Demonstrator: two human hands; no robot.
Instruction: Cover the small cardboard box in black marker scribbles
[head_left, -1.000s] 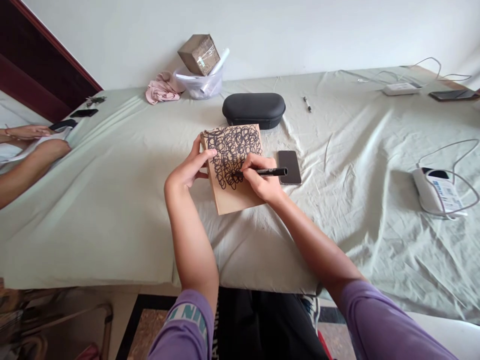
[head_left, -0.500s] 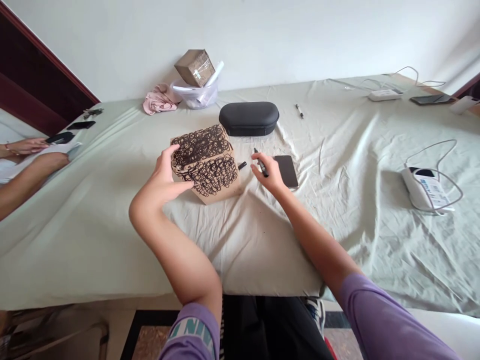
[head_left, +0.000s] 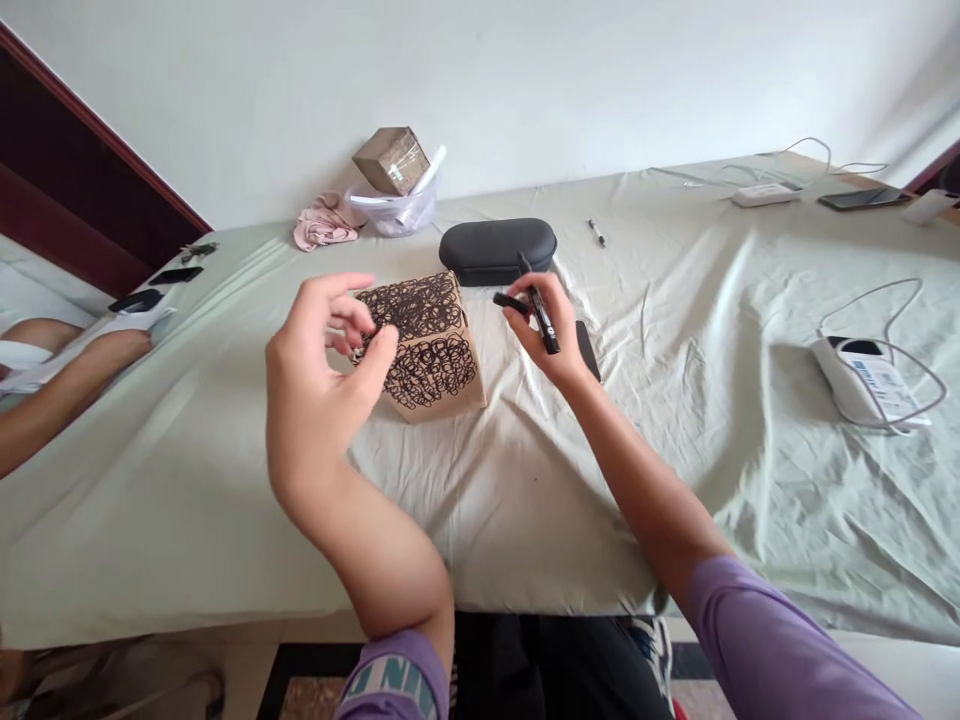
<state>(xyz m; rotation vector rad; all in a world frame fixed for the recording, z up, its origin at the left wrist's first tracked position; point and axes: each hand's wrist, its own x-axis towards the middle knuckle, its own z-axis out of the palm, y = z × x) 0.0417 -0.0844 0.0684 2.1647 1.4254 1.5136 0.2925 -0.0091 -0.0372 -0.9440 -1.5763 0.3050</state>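
Note:
A brown cardboard box point(head_left: 431, 350), covered in black scribbles, rests on the pale green cloth of the table point(head_left: 225, 440). My left hand point(head_left: 319, 365) hovers just left of and in front of the box, fingers loosely spread, holding nothing. To the box's right, my right hand point(head_left: 551, 330) is raised and closed on a black marker point(head_left: 541, 308) whose tip points up. The marker's black cap point(head_left: 510, 301) sits at the same hand's fingertips. A dark phone point(head_left: 591, 348) lies partly hidden behind my right hand.
A black oval case point(head_left: 497, 250) lies behind the box, a small pen point(head_left: 596, 232) further right. At the back stand a plastic tub point(head_left: 394, 205) and a pink cloth point(head_left: 322, 225). A white device with cable point(head_left: 870, 380) lies right. Another person's arm point(head_left: 67, 375) rests left.
The box was turned and set down on the cloth. My left hand let go of it and lifted. My right hand stopped drawing, rose with the marker and picked up the cap.

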